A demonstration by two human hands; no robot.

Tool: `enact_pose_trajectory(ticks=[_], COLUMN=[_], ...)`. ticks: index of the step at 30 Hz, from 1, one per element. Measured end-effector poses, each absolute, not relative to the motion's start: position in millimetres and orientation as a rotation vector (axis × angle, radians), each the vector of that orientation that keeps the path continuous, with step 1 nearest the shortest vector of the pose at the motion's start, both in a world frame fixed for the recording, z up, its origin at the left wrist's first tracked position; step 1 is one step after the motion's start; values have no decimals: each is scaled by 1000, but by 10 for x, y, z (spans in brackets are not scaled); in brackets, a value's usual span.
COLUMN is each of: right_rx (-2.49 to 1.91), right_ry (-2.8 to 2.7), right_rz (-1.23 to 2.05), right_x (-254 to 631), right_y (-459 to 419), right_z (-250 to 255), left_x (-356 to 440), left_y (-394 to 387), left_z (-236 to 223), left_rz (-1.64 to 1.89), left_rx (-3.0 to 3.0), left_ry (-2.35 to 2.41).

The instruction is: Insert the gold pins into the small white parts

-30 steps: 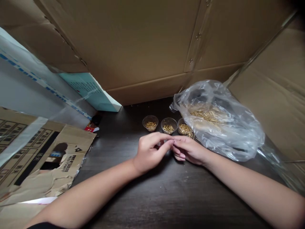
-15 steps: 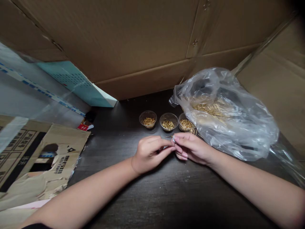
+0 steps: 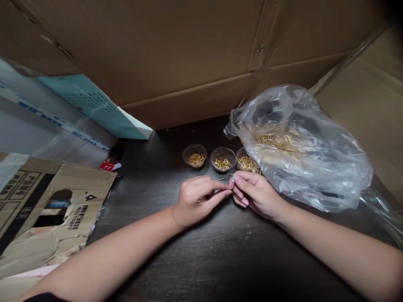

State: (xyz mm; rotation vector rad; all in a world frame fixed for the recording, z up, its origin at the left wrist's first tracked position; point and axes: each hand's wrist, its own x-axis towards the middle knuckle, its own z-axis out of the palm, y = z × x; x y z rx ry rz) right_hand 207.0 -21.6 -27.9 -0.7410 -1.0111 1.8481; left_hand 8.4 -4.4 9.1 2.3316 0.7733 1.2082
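Observation:
My left hand (image 3: 194,200) and my right hand (image 3: 254,193) meet fingertip to fingertip over a dark wooden table (image 3: 201,260), both pinched shut around a thin gold pin (image 3: 225,179) that pokes out between them. Just beyond the hands stand three small clear cups of gold pins: the left cup (image 3: 194,156), the middle cup (image 3: 223,160) and the right cup (image 3: 244,161), the last partly under a clear plastic bag (image 3: 302,151) that holds a heap of more gold pins.
Large brown cardboard boxes (image 3: 176,54) wall in the back and right. Torn printed cardboard (image 3: 53,205) lies at the left, with a teal box (image 3: 94,109) and a small red item (image 3: 107,166) behind it.
The view has shifted slightly; my hands stay pinched together at the same spot near the cups, with the right fingers a little higher on the pin.

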Motion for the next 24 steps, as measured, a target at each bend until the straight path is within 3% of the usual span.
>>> enact_pose_trajectory(ticks=[17, 24], right_rx=[-1017, -1012], right_ry=[-1543, -1576], right_rz=[1320, 1302], right_x=[2050, 2051], right_y=[-280, -268], right_z=[-205, -203], left_x=[72, 77], left_y=[-59, -57], left_z=[59, 62], left_rz=[1203, 1207], left_rx=[2325, 2293], left_ry=[786, 809])
